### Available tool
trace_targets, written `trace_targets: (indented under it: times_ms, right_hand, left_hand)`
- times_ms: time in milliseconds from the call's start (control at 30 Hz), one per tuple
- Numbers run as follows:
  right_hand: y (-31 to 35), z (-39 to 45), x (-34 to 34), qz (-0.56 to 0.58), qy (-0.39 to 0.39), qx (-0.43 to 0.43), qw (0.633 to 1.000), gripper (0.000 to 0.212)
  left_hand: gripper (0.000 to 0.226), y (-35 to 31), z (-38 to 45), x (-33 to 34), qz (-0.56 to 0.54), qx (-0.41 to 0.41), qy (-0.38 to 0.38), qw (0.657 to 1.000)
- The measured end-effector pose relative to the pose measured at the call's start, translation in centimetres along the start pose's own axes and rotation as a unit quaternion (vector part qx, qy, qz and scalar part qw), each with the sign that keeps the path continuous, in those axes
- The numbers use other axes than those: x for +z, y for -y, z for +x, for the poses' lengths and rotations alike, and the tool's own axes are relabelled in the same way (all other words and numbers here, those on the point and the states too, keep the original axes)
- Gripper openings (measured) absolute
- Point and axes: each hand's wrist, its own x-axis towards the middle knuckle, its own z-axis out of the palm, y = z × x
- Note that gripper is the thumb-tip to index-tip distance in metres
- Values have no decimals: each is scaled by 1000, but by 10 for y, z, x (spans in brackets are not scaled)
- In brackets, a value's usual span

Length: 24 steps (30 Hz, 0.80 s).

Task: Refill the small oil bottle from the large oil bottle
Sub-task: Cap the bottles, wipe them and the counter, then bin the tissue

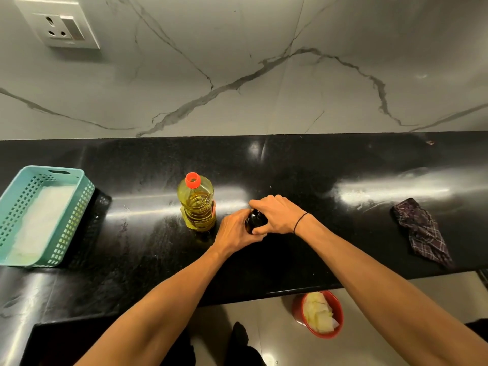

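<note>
The large oil bottle (197,204) stands upright on the black counter, full of yellow oil, its red cap on. Just right of it is the small oil bottle (255,220), dark and mostly hidden by my hands. My left hand (233,231) wraps around its body from the left. My right hand (277,213) covers its top from above, fingers curled over the cap area. The small bottle's cap is hidden under that hand.
A teal plastic basket (81,196) with a white lining sits at the counter's left. A dark checked cloth (420,231) lies at the right. On the floor below the counter edge is a red bowl (339,315) with pale scraps. A marble wall with a socket (59,25) rises behind.
</note>
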Motion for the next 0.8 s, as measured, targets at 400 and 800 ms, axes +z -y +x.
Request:
trace_targets:
  times_ms: [400,800]
  right_hand:
    - [7,-3,7,14,0,63,998,61]
    - [15,-15,-13,-72,-28,127,989,113]
  left_hand:
    - [44,-9,-7,-7,-7,-2,11,1000]
    - [119,-14,-14,-32,-6,-6,-2,1000]
